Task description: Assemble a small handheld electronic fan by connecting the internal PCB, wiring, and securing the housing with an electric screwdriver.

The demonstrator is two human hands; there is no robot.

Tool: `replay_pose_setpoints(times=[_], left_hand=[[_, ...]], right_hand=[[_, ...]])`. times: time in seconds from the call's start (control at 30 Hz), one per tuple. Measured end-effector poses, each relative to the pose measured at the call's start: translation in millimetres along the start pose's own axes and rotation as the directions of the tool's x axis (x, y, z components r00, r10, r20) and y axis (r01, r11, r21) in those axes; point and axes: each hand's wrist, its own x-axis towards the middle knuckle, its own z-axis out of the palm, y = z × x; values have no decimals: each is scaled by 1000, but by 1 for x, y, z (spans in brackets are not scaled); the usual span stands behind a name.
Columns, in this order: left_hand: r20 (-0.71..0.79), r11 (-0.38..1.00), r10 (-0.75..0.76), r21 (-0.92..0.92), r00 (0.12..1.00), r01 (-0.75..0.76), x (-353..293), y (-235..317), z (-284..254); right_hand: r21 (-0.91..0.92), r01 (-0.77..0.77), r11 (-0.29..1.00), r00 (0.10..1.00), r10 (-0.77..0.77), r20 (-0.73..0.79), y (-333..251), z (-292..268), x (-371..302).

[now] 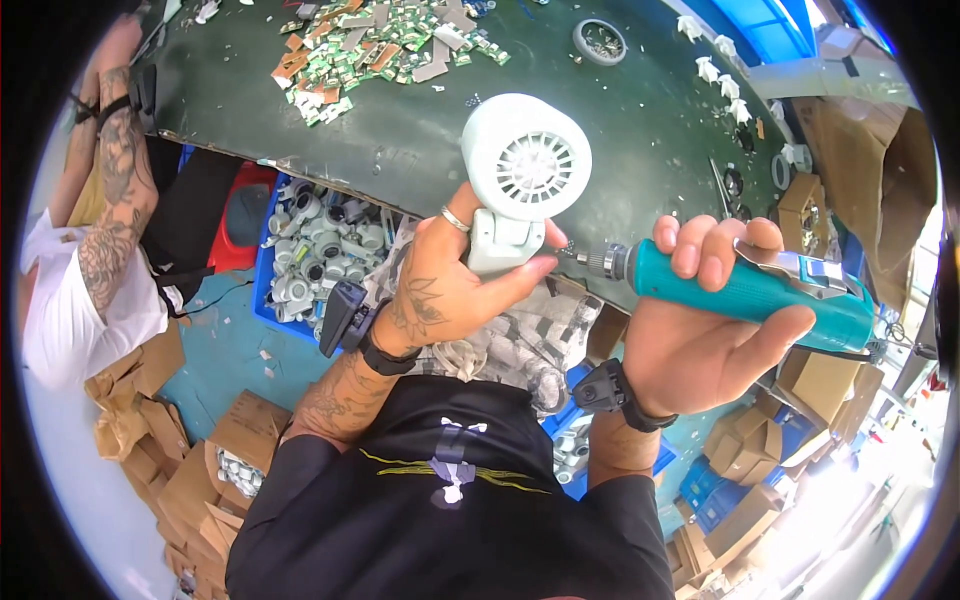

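Note:
A small pale-white fan (535, 165) with a round slotted grille and a short hinged base is gripped in my left hand (437, 285). Its grille faces up, and my fingers and thumb wrap round the base. My right hand (680, 350) holds a teal electric screwdriver (740, 295) with a metal clip on its body. The screwdriver lies nearly level, its bit pointing left at the side of the fan's base, close to my left fingertips. Whether the bit touches the fan, I cannot tell.
On the dark green table (400, 150) lies a pile of small green circuit boards (370, 50), with a round dish (577, 45) farther right. Below the edge stands a blue crate (262, 285) of white fan parts. A co-worker's tattooed arm (120, 190) is at left; cardboard boxes (250, 430) cover the floor.

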Motion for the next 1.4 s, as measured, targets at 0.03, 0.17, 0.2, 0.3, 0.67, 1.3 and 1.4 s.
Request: replay_pose_setpoints(times=[0.03,0.17,0.2,0.3,0.67,1.3,1.4], left_hand=[[3,1000,-1,2,1000,1,-1,-1,1],[-38,999,-38,-36,999,37,-3,-4,3],[-41,999,-34,-30,999,32,-3,-4,3],[-40,997,-64,-47,997,63,-2,-2,4],[-54,996,-70,-57,996,67,0,-1,8],[-51,995,-71,66,996,74,1,-2,2],[-75,986,-160,-50,984,156,-1,-5,4]], right_hand=[[-11,4,1000,1000,-3,3,0,0,-1],[-12,17,1000,1000,-17,17,-2,1,-4],[-11,18,1000,1000,-18,16,-1,2,-6],[-7,75,997,994,-75,-81,1,1,-7],[-43,88,995,996,-87,27,-2,0,-7],[-123,90,988,993,-80,83,7,-3,-11],[-134,137,981,987,-125,97,5,-1,-14]])
